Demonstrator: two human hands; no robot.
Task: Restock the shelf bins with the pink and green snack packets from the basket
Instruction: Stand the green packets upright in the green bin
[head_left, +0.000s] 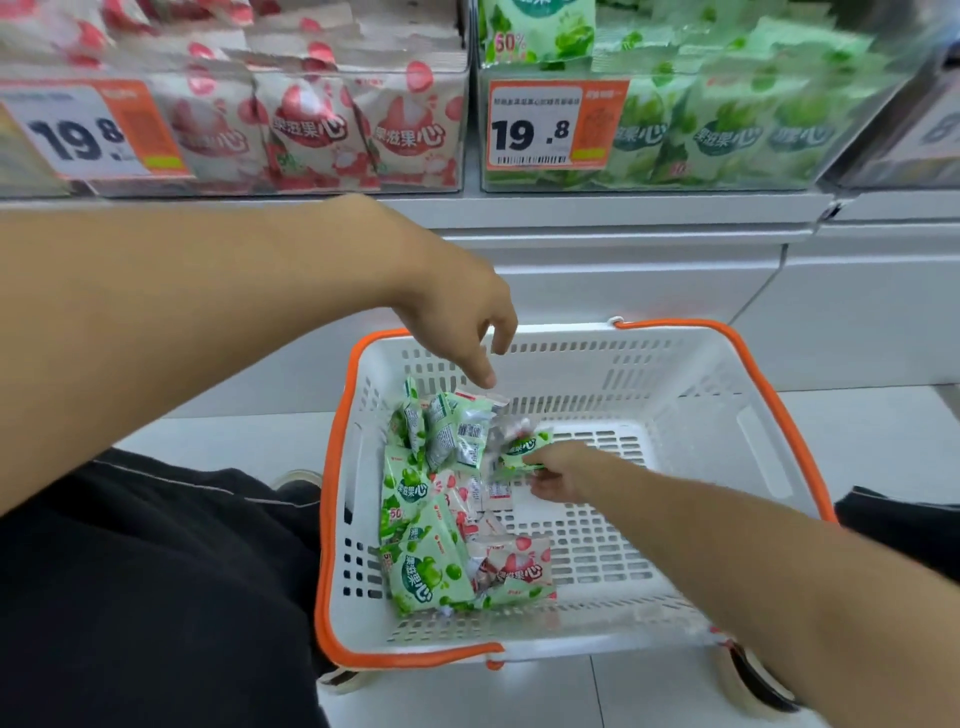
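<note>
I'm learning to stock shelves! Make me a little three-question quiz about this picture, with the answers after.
1. True or false: the right hand holds a green packet inside the basket.
2. Which bin has green packets: A) the left bin, or B) the right bin?
3. Fill in: the left hand hangs over the basket holding ____.

Key:
1. True.
2. B. The left bin has pink ones.
3. Nothing. Its fingers point down, loose, above the pile.
</note>
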